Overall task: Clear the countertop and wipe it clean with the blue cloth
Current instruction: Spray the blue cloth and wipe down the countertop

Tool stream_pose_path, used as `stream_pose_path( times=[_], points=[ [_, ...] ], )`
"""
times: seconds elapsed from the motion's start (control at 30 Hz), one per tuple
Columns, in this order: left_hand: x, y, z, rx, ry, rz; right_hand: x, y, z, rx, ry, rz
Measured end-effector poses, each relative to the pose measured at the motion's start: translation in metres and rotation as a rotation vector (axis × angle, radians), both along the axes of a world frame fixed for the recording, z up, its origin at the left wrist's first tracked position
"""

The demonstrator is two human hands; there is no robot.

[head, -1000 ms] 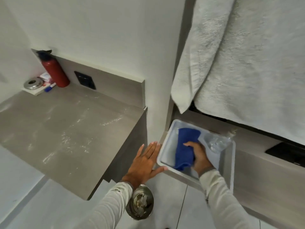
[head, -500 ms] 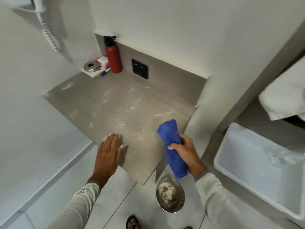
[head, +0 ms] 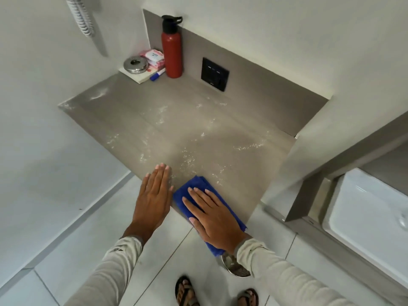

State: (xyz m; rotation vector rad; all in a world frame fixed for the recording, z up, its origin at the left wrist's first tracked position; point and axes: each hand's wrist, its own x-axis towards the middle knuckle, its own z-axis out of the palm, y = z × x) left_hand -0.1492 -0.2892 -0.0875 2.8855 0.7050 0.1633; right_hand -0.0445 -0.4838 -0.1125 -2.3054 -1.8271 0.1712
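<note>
The grey countertop [head: 198,120] is streaked with white powder across its middle and front. A folded blue cloth [head: 194,186] lies on the counter's near edge, partly hanging over it. My right hand [head: 215,217] presses flat on the cloth with straight fingers. Just to its left, my left hand [head: 154,195] rests flat on the counter's front edge, fingers straight and together. In the back left corner stand a red bottle [head: 171,49], a round metal ashtray [head: 135,65] on a white pad, pink packets [head: 154,58] and a blue marker [head: 157,74].
A black switch panel [head: 214,74] sits in the backsplash. A white plastic bin [head: 366,219] stands on a lower shelf at right. A metal waste bin [head: 234,265] is on the tiled floor below my right wrist, near my sandalled feet. A coiled cord [head: 81,16] hangs at top left.
My right hand took the blue cloth from the white bin, carried it over to the counter and now presses it flat on the near edge. My left hand stays flat on the counter's edge.
</note>
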Motion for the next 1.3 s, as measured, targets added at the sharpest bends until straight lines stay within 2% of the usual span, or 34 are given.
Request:
stream_pose_path(
  times=[0.13, 0.27, 0.47, 0.6, 0.67, 0.73, 0.83, 0.9, 0.97, 1.07, 1.2, 1.3],
  points=[
    [0.015, 0.001, -0.012, 0.032, -0.021, -0.055, 0.057, 0.002, -0.004, 0.016, -0.017, 0.222],
    [0.024, 0.006, -0.012, 0.108, -0.106, -0.090, 0.151, 0.011, 0.004, 0.058, -0.038, 0.226],
    [0.038, 0.012, -0.011, 0.160, -0.103, -0.091, 0.275, 0.016, 0.011, 0.103, -0.090, -0.124],
    [0.051, 0.001, -0.006, 0.118, -0.092, -0.062, 0.248, 0.030, 0.009, 0.130, -0.016, -0.435],
    [0.057, -0.005, 0.000, 0.067, -0.097, -0.046, 0.201, 0.036, 0.009, 0.192, 0.070, -0.521],
    [0.066, -0.009, 0.010, 0.026, -0.099, -0.043, 0.149, 0.035, 0.010, 0.277, 0.182, -0.487],
    [0.087, -0.021, 0.022, -0.040, -0.143, -0.025, 0.096, 0.031, 0.019, 0.329, 0.474, -0.482],
    [0.106, -0.042, 0.023, -0.102, -0.174, -0.018, 0.083, 0.020, 0.031, 0.511, 0.786, -0.642],
    [0.131, -0.070, 0.019, -0.208, -0.131, 0.024, 0.085, -0.003, 0.041, 0.752, 0.898, -0.871],
    [0.169, -0.119, 0.009, -0.291, -0.020, 0.113, 0.104, -0.049, 0.044, 0.873, 0.718, -1.056],
    [0.178, -0.142, -0.012, -0.090, 0.000, 0.117, 0.132, -0.081, 0.033, 0.842, 0.531, -1.075],
    [0.173, -0.122, -0.022, -0.001, 0.051, -0.039, 0.148, -0.082, 0.023, 0.695, 0.443, -1.074]
  ],
)
